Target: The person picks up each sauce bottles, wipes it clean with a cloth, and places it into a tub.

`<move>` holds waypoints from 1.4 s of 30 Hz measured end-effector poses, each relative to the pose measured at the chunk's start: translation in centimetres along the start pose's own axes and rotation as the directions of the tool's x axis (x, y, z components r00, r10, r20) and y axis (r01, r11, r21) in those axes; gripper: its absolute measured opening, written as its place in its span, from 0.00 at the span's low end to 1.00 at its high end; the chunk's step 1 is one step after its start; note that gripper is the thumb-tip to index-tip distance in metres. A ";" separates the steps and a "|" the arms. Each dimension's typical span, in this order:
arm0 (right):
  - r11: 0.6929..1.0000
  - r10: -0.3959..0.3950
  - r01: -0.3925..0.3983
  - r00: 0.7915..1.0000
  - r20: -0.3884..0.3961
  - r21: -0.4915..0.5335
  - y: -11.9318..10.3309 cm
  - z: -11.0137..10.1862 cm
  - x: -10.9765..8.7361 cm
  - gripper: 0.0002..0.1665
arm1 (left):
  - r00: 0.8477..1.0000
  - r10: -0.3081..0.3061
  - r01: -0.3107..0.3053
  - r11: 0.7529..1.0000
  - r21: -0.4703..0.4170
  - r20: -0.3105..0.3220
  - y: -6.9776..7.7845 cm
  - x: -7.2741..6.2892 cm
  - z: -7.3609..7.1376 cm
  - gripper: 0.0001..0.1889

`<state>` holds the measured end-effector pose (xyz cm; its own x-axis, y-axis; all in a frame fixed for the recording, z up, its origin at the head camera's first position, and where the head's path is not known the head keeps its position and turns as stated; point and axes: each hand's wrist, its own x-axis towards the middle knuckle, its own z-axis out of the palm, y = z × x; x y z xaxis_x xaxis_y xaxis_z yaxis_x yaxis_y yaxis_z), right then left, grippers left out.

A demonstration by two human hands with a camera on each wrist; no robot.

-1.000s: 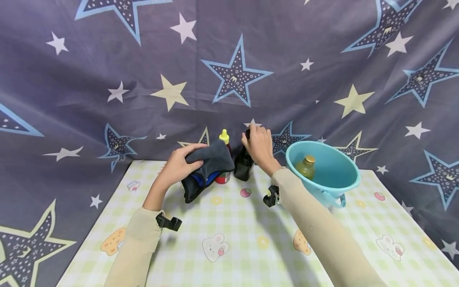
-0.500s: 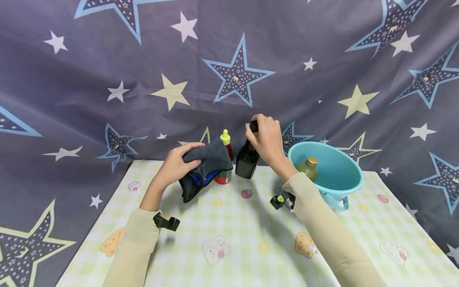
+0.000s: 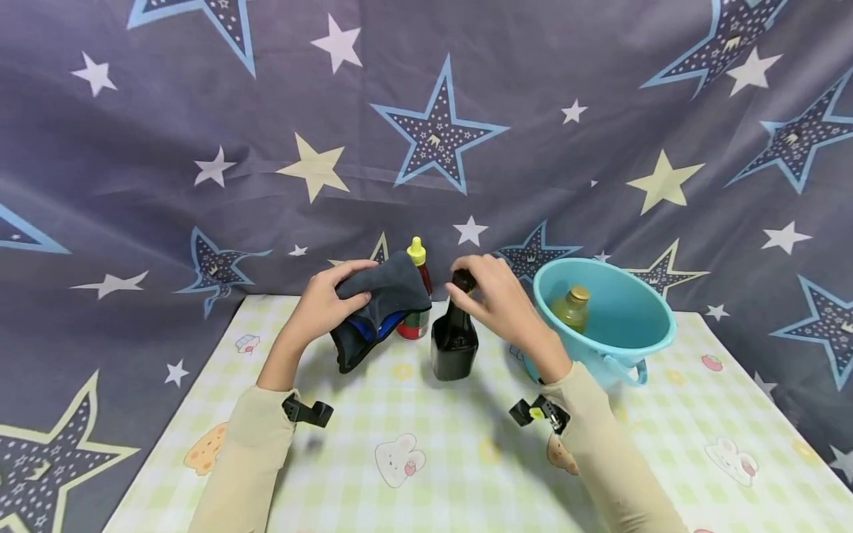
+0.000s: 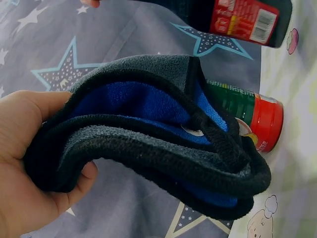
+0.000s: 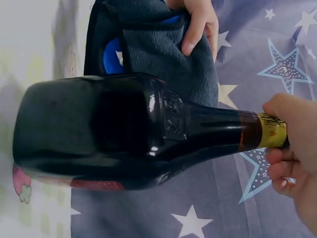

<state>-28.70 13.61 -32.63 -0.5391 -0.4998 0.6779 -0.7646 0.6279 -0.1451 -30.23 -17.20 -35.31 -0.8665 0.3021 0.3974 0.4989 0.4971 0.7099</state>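
My right hand (image 3: 496, 300) grips a dark glass bottle (image 3: 455, 344) by its capped neck, holding it near upright in front of me. The right wrist view shows a yellow band at the neck and a red label low on one side of the bottle (image 5: 114, 134). In my left hand (image 3: 328, 307) a folded grey cloth (image 3: 386, 289) with blue inner faces and black edging is pinched between thumb and fingers. Behind the cloth stands a sauce bottle (image 3: 416, 255) with a yellow nozzle cap, partly hidden; its red and green lower part (image 4: 262, 119) shows in the left wrist view.
A light blue bucket (image 3: 640, 348) stands at the right, with a gold-capped bottle (image 3: 571, 307) inside. The table wears a checked cloth (image 3: 346, 459) with cartoon prints. A grey star-patterned curtain (image 3: 400, 96) hangs right behind the table's far edge.
My right hand has lifted the dark bottle from beside the sauce bottle and brought it nearer to me. The left hand with the cloth has hardly moved.
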 end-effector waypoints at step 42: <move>0.993 0.059 -0.056 0.998 0.027 -0.106 -1.1 -0.1 -1.7 0.17 | 0.984 0.085 -0.079 0.996 0.045 -0.156 4.0 -0.5 6.2 0.26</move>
<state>-26.90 13.83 -33.48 -0.5928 -0.4781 0.6481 -0.6917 0.7145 -0.1056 -27.67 -10.36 -36.25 -0.8127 0.2125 0.5426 0.5663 0.5073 0.6496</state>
